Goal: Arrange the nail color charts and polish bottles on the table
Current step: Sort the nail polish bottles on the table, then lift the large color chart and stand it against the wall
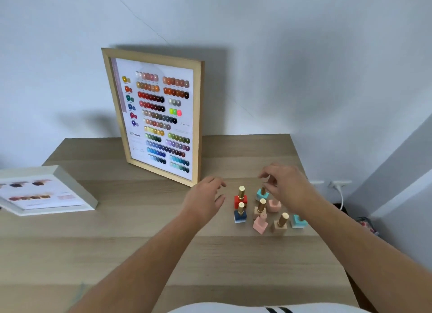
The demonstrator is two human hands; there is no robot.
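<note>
I saw the left hand [205, 201] spread wide and empty beside the polish bottles [261, 209], which clustered near the table's [140, 242] right edge. The right hand [286, 186] hovered above them (fingers loosely curled, gripping nothing). The wooden-framed chart [159, 116] stood at the back edge, the white-framed chart [44, 191] at the left.

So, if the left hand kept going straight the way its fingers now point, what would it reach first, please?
Most likely the red bottle: the left hand is open, empty, fingers aimed right toward the cluster, the blue bottle just nearer the person. Its height above the table is unclear, so it might pass over the caps.
</note>
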